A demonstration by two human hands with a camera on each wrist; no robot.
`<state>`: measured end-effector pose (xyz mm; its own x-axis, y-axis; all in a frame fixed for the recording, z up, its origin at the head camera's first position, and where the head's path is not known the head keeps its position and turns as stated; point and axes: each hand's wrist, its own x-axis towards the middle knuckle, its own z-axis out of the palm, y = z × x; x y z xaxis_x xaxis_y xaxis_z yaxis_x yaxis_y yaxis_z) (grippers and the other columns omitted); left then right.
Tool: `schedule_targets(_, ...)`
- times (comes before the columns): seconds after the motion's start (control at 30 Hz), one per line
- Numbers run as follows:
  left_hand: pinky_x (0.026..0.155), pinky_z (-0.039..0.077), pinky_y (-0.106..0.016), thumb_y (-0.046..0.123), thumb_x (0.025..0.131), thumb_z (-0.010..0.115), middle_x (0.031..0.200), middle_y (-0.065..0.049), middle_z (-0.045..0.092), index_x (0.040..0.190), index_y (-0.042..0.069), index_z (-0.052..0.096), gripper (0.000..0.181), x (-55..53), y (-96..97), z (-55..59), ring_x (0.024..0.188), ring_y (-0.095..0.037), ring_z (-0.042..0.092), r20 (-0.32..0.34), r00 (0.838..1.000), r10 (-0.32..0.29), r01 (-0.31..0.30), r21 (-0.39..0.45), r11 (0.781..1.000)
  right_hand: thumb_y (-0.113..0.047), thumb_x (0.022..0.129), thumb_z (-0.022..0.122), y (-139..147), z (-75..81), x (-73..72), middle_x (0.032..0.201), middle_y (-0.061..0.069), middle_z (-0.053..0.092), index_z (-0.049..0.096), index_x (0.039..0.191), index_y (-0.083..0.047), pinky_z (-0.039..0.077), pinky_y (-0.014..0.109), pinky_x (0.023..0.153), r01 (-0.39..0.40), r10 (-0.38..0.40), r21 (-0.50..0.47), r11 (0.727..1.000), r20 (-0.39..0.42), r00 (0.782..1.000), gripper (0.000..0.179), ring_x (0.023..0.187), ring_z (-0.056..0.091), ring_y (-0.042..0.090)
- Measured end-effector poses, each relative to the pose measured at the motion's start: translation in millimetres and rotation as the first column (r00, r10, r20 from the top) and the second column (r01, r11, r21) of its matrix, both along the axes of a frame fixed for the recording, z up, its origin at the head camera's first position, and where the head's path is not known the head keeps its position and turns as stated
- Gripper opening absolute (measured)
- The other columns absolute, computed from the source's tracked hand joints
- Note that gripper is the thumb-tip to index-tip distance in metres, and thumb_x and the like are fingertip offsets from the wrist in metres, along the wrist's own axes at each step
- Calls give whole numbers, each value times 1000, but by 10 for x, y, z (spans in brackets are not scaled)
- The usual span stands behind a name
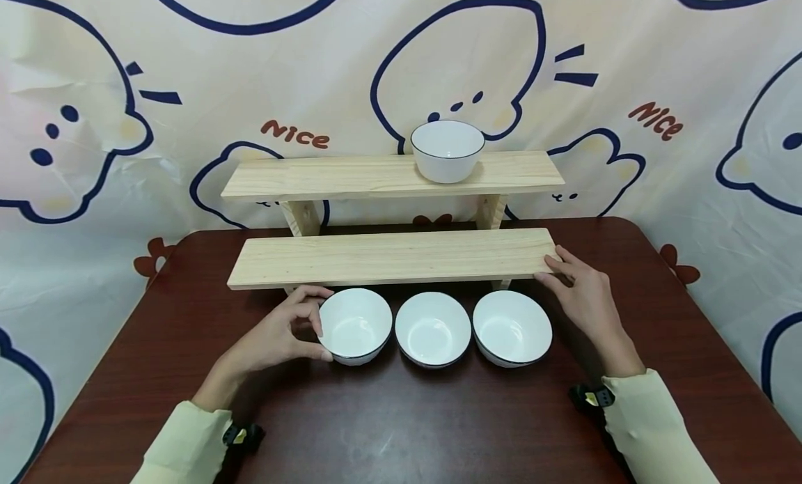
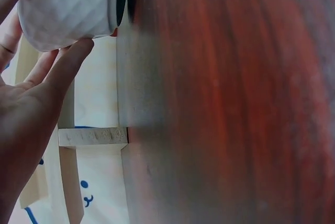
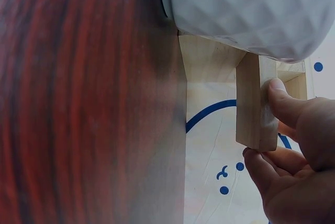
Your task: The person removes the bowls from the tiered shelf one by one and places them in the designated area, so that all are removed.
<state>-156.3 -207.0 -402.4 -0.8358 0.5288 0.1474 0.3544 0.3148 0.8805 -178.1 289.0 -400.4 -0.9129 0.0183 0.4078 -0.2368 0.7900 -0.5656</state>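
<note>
Bowl (image 1: 355,322), the leftmost, in grip of left fingers (image 1: 305,307), lower shelf (image 1: 395,259) in pinch of right fingers (image 1: 570,257)

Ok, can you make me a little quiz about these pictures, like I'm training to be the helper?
1. Count: how many bowls are there in all, with the one on the upper shelf included?
2. Fill the gap: in the row in front of the lower shelf, the left hand grips the ____ bowl.
3. Choose: what does the right hand hold?
A) the upper shelf
B) the lower shelf
C) a bowl

Key:
1. Four: one up high, three in the front row.
2. Leftmost.
3. B, at its right end.
</note>
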Motion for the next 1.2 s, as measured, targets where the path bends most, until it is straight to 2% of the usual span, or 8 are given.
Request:
schedule_targets(0.2, 94, 51, -26, 11, 66, 96, 142, -15, 40, 79, 13, 61, 38, 6, 10, 8, 125, -36, 50, 3, 1000, -11, 12, -21, 1000, -12, 91, 77, 3, 10, -1, 144, 31, 49, 63, 127, 10, 49, 63, 92, 1, -2, 1, 1000, 10, 1000, 44, 126, 51, 51)
schedule_targets(0.43, 92, 53, -26, 17, 66, 97, 141, -12, 39, 78, 16, 62, 37, 24, 31, 1, 126, -34, 50, -6, 1000, -22, 22, -83, 996, -12, 91, 77, 11, 2, 7, 144, 31, 49, 63, 127, 10, 49, 62, 92, 4, -4, 3, 1000, 17, 1000, 44, 125, 51, 51)
schedule_targets(0.93, 93, 53, -27, 19, 66, 97, 140, -13, 40, 81, 17, 63, 37, 25, 42, 17, 123, -35, 51, -9, 1000, -21, 19, -108, 994, -12, 92, 77, 8, -4, 14, 144, 31, 48, 63, 127, 10, 49, 63, 92, 4, -4, 6, 1000, 19, 1000, 44, 125, 51, 52)
schedule_targets(1.03, 96, 52, -32, 20, 68, 96, 140, -12, 42, 84, 15, 64, 37, 16, 36, 39, 122, -33, 52, -12, 1000, -6, 4, -125, 992, -12, 92, 77, 6, -3, 4, 144, 31, 48, 63, 127, 10, 49, 62, 92, 5, -6, 6, 1000, 20, 1000, 44, 126, 51, 51)
schedule_targets(1.2, 98, 48, -39, 24, 72, 94, 137, -8, 51, 87, 18, 65, 34, -9, 39, 91, 125, -28, 49, -56, 997, 51, -60, -170, 984, -13, 92, 76, 2, 3, -6, 145, 31, 48, 63, 128, 9, 49, 62, 92, 5, -5, 1, 1000, 24, 1000, 44, 126, 51, 51)
